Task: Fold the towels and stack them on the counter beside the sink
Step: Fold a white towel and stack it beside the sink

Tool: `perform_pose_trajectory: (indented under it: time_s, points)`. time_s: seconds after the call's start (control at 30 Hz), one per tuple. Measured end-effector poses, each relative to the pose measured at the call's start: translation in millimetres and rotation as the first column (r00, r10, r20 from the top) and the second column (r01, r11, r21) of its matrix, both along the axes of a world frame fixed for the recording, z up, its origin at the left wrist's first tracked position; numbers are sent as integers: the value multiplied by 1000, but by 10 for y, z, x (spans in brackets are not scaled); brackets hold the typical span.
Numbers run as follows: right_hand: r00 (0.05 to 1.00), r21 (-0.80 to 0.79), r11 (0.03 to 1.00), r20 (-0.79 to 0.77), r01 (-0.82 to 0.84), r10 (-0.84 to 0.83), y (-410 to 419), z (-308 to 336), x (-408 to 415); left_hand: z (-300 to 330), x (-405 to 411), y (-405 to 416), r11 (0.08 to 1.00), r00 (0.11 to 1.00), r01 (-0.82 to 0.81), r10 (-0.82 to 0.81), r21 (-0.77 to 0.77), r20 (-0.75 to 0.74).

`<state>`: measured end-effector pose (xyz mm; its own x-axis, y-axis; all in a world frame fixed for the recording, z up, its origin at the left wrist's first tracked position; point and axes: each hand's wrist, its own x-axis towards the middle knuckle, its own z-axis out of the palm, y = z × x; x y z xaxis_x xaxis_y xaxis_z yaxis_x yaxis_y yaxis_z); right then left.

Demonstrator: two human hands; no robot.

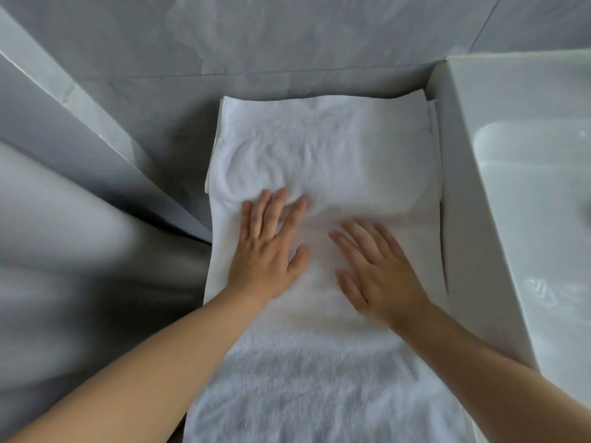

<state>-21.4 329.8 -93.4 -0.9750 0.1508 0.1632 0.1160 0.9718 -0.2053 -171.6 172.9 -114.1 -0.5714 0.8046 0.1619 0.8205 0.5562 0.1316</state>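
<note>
A long white towel [323, 148] lies spread lengthwise on the counter [460, 219] to the left of the sink, reaching from the back wall toward me. Its far end shows a woven band, and layered edges show at the far right corner. My left hand [268, 247] lies flat on the towel's middle, fingers straight and spread, pointing away from me. My right hand [377, 270] presses flat on the towel just to the right, fingers angled up and left. Both hands look slightly blurred.
The white sink basin [537, 193] fills the right side, its rim raised above the counter. A grey tiled wall [287, 43] closes the back. A grey ledge [80, 123] runs diagonally on the left, with a blurred grey surface below it.
</note>
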Motion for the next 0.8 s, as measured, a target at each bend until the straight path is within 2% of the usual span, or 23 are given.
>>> perform_pose_trajectory:
  time_s: [0.03,0.1,0.43,0.57,0.63,0.7,0.8]
  points:
    - [992,-14,999,122,47,-45,10,-62,89,-4,-6,2,1000,1000,6,-6,-4,-1]
    - [964,-30,987,221,159,-148,57,-123,88,-10,-18,-4,1000,1000,1,-1,-8,-10]
    - [949,44,980,242,195,-200,42,-168,20,126,72,4,999,1000,-17,18,-26,21]
    - [954,38,982,230,187,-191,43,-189,17,168,406,-69,996,991,89,-89,7,96]
    - [955,36,981,223,193,-196,56,-185,26,105,530,-278,989,989,76,-58,-125,136]
    - [959,37,982,213,186,-189,52,-180,28,29,514,-567,960,991,-19,54,-280,120]
    - [966,23,984,190,176,-177,78,-196,22,7,431,-738,941,984,-131,161,-313,73]
